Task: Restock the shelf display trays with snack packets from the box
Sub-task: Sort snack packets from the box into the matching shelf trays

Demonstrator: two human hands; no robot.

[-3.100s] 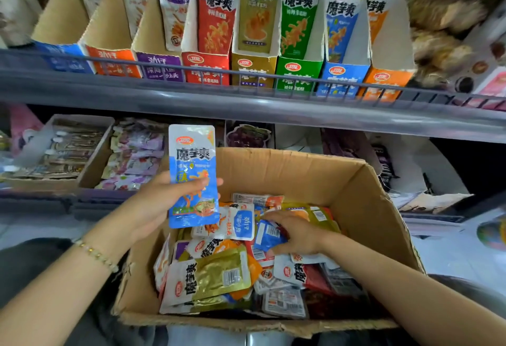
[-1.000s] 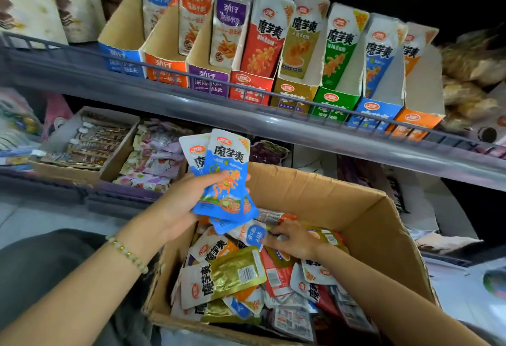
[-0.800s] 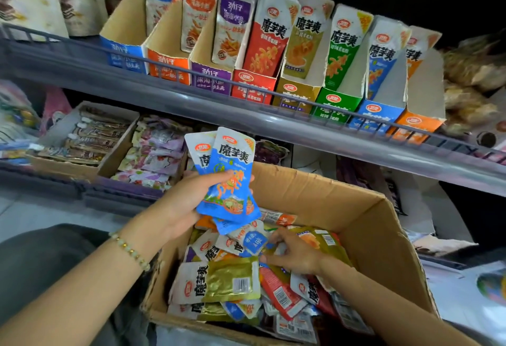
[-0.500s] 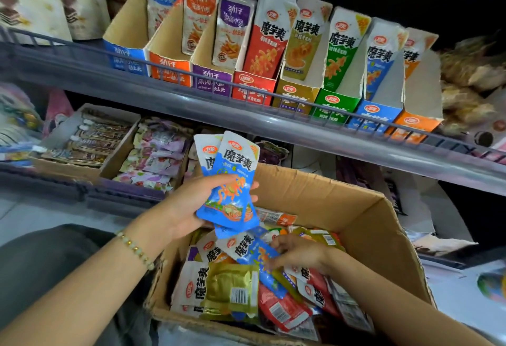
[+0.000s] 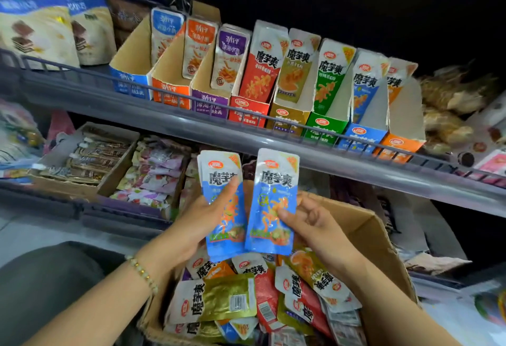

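Blue snack packets meet at frame centre: the left hand (image 5: 197, 225) grips a small stack (image 5: 232, 222) and the right hand (image 5: 315, 225) pinches a single packet (image 5: 273, 195) beside it, above the open cardboard box (image 5: 383, 249). Close over their tops runs the grey shelf edge (image 5: 273, 140). Behind a wire rail (image 5: 246, 111), the blue display tray (image 5: 361, 137) stands at upper right.

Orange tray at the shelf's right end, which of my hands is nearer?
Right. The right hand is below-left of the orange tray; the left hand is further left.
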